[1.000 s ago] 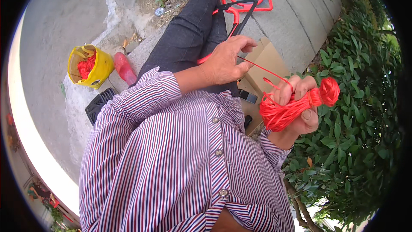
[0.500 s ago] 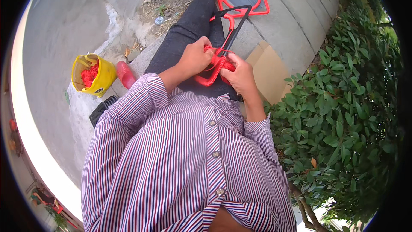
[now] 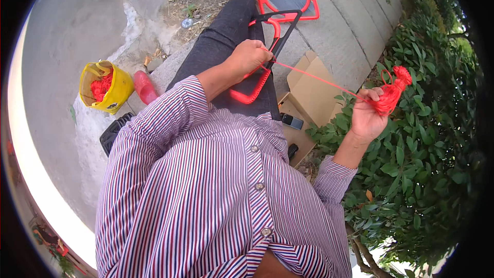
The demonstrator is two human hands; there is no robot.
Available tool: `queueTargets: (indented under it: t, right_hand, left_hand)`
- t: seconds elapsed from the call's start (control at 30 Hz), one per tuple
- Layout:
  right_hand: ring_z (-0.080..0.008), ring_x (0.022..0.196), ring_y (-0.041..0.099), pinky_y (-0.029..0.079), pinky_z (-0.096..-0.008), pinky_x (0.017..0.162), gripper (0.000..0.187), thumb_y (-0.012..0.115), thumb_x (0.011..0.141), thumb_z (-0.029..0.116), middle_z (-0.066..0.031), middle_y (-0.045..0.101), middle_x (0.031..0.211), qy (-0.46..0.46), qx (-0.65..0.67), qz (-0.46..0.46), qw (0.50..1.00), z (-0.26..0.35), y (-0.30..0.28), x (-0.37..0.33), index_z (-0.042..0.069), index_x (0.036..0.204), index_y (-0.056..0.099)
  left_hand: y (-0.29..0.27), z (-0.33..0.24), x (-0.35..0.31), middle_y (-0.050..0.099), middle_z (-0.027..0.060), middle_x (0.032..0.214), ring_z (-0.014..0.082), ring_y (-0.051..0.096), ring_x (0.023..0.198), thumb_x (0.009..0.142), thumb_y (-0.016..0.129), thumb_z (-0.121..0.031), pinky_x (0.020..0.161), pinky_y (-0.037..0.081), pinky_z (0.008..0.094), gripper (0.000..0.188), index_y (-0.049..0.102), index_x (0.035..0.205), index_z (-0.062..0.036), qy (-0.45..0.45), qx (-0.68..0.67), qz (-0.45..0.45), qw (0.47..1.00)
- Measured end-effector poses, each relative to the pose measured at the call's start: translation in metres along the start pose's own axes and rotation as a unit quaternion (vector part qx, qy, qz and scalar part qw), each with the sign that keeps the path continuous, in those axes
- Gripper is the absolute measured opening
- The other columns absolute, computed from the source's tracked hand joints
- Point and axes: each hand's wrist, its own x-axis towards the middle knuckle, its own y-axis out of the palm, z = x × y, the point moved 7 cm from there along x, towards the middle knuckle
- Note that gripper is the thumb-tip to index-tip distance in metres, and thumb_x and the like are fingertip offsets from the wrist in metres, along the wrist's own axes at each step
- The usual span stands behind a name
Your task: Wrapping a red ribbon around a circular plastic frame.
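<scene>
Across my lap lies a black frame, partly wrapped in tight coils of red cord. My left hand is closed at the frame's side, pinching the cord where it meets the frame; the exact grip is partly hidden by the fingers. Out to the right, my right hand is closed round a bundle of red cord. Between the two hands a single strand runs straight and taut.
To the left stand a yellow bucket with red cord inside and a red shoe. Right of my lap is an open cardboard box with a dark phone-like device. Ahead lies a red-edged square frame. Leafy bushes border the right.
My right hand has swung away to the right with the cord bundle, drawing the strand straight. My left hand stays near the frame. The box's inside has come into view.
</scene>
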Motion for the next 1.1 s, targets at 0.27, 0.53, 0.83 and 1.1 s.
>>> queueTargets:
  t: [0.27, 0.53, 0.83, 1.1]
  right_hand:
    - [-0.0102, 0.04, 0.032, 0.022, -0.022, 0.038, 0.035, 0.041, 0.096, 0.022, -0.0101, 0.054, 0.076, -0.037, -0.189, -0.121, 0.974, 0.109, -0.023, -0.092, 0.0, 0.122, 0.047]
    - [-0.0102, 0.046, 0.036, 0.025, -0.0218, 0.04, 0.022, 0.044, 0.091, 0.02, -0.0054, 0.051, 0.068, 0.007, -0.17, -0.234, 0.957, 0.052, -0.112, -0.111, 0.004, 0.101, 0.055]
    - [-0.0282, 0.097, 0.063, 0.053, -0.0388, 0.081, 0.06, 0.039, 0.096, 0.047, -0.0188, 0.058, 0.119, 0.283, -0.075, -0.181, 0.939, -0.187, -0.039, -0.102, -0.001, 0.131, 0.044]
    - [-0.0061, 0.048, 0.037, 0.024, -0.0191, 0.04, 0.031, 0.057, 0.093, 0.029, -0.0019, 0.056, 0.072, 0.296, -0.118, 0.026, 0.948, -0.153, -0.074, -0.01, 0.001, 0.106, 0.063]
  left_hand:
    - [0.01, 0.043, 0.019, 0.046, 0.0059, 0.065, 0.0155, 0.043, 0.062, 0.077, 0.06, -0.019, 0.061, 0.036, 0.0313, 0.017, 0.056, 0.069, -0.0044, -0.107, -0.138, -0.039, 0.984]
    - [-0.011, 0.027, 0.01, 0.058, 0.0126, 0.081, 0.0256, 0.055, 0.082, 0.077, 0.062, -0.019, 0.072, 0.044, 0.0374, 0.018, 0.062, 0.08, -0.0015, 0.066, 0.057, -0.124, 0.988]
    - [0.069, -0.062, -0.106, 0.061, 0.0091, 0.114, 0.0223, 0.056, 0.111, 0.095, 0.055, -0.019, 0.098, 0.044, 0.0372, 0.032, 0.053, 0.122, -0.0014, 0.306, 0.044, 0.192, 0.932]
    - [-0.061, -0.108, -0.071, 0.059, 0.0052, 0.11, 0.0204, 0.06, 0.099, 0.081, 0.059, 0.003, 0.084, 0.051, 0.0352, 0.035, 0.063, 0.115, -0.0071, 0.424, 0.231, -0.123, 0.867]
